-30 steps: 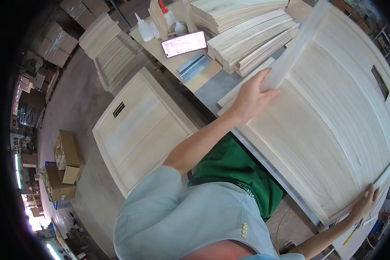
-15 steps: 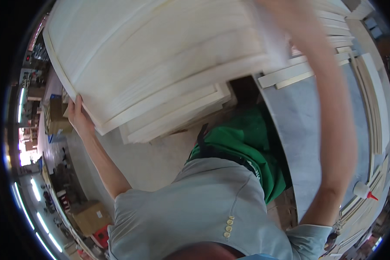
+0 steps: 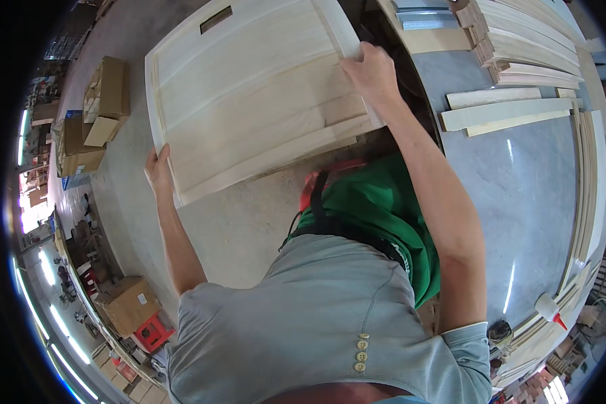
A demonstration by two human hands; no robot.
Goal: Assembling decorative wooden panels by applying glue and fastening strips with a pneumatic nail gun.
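A pale framed wooden panel [image 3: 249, 101] with a small rectangular cutout [image 3: 216, 20] near its far edge is held out in front of me. My left hand [image 3: 159, 172] grips its left edge near the close corner, thumb on the upper face. On the opposite edge, my right hand [image 3: 372, 73] is closed round the frame, its thumb on top and the other fingers mostly hidden. Beneath the panel's near edge a strip of another wooden piece shows; most of whatever lies under it is hidden.
To my right stands a grey-topped worktable [image 3: 505, 182] bearing stacked wooden strips [image 3: 525, 40], loose slats [image 3: 512, 114] and a white glue bottle [image 3: 547, 307] with a red tip. Cardboard boxes [image 3: 108, 94] sit on the floor at left, with a red stool [image 3: 153, 332] lower down.
The panel has moved lower and away from me, bringing its cutout into view. My right hand, blurred near the top before, has come down onto the right edge; my left hand keeps its hold.
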